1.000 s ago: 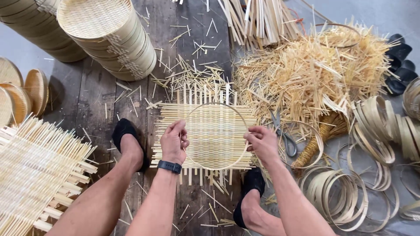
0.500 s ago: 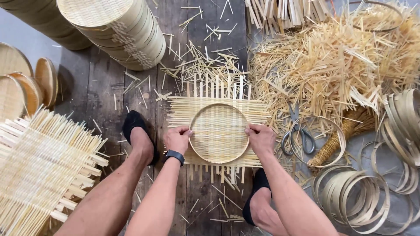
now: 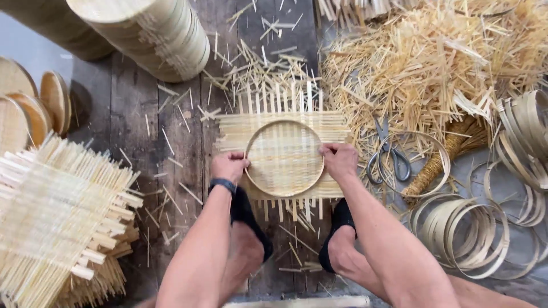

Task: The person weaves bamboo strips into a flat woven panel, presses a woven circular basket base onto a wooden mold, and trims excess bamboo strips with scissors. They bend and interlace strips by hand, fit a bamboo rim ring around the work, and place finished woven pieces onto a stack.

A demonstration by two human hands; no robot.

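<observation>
Both hands slid outward since a second ago: left hand (image 3: 229, 166) and right hand (image 3: 339, 160) now have fingers curled tight on the bamboo hoop (image 3: 284, 158), pressing it onto the woven bamboo mat (image 3: 337, 126).

pale matt bamboo mat (image 3: 283, 132) and hoop (image 3: 283, 158) on rough weathered wood planks (image 3: 137, 142) (scissors (image 3: 388, 157) metal).

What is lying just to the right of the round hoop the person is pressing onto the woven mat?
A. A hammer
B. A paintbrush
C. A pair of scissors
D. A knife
C. A pair of scissors with grey handles lies on the floor beside the woven mat, just past the right hand, which grips the rim of the round hoop opposite the left hand.
</observation>
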